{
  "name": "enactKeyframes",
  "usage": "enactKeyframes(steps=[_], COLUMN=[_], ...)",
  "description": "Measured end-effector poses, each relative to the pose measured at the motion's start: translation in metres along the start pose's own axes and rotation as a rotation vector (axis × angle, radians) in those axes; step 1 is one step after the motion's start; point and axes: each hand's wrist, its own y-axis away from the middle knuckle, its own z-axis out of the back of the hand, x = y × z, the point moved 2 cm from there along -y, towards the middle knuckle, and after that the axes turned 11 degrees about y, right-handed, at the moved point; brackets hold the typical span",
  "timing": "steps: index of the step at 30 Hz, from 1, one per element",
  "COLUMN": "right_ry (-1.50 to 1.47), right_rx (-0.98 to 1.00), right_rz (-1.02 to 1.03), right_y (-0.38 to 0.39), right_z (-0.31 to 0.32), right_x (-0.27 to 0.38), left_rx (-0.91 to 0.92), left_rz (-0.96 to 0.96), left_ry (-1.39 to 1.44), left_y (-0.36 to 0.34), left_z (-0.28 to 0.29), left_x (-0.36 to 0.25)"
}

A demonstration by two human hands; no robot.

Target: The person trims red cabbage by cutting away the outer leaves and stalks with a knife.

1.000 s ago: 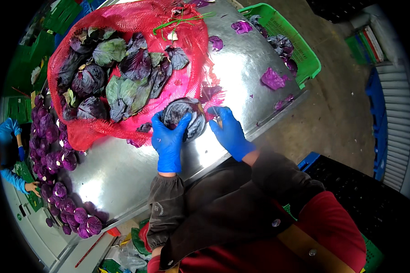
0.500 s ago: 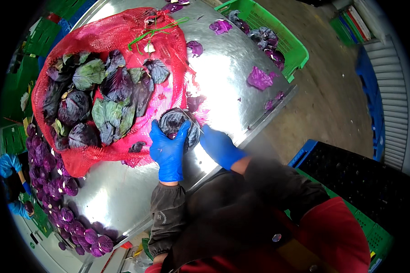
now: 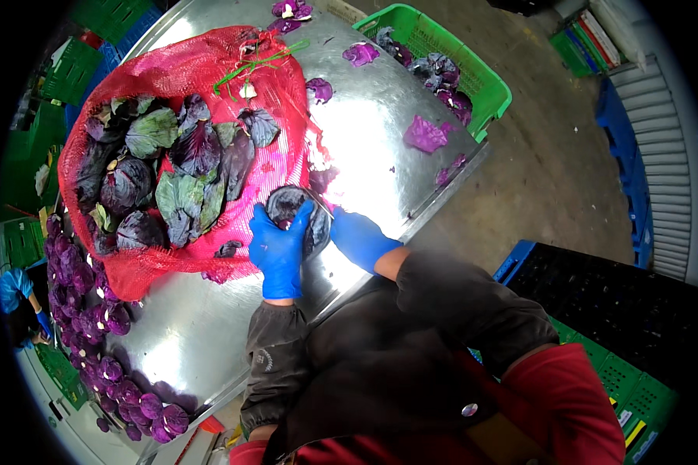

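My left hand [image 3: 279, 246], in a blue glove, is closed on a dark red cabbage [image 3: 288, 200] at the edge of the red mesh sack [image 3: 182, 62], thumb and fingers around its near side. My right hand [image 3: 361, 239], gloved alike, is closed on a knife [image 3: 323, 203]; its handle is hidden in the fist and its thin blade lies against the cabbage's right side. More cabbages [image 3: 126, 186] with dark and greenish outer leaves rest on the spread sack, left of my hands.
Trimmed purple cabbages [image 3: 105, 318] line the left side of the steel table [image 3: 174, 325]. Loose purple leaves [image 3: 426, 134] lie at the right. A green crate [image 3: 492, 89] with leaves stands beyond the table. Black and green crates [image 3: 597, 310] are at the right. Another person [image 3: 15, 291] works far left.
The cabbage has tilted or turned slightly in my left hand. The right hand and knife have shifted a little left along its side. The whole view has shifted slightly.
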Motion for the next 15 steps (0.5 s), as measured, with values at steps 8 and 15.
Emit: enactKeyframes(steps=[8,15], right_ry=[-0.046,-0.317], right_rx=[0.003,0.172], right_rz=[-0.013,0.241], right_y=[0.002,0.046], right_z=[-0.030,0.021], right_x=[-0.033,0.023], left_rx=[-0.228,-0.167], left_rz=[-0.289,-0.094], left_ry=[0.103,0.829], left_y=[0.054,0.102], left_z=[-0.017,0.012], left_x=[0.011,0.094])
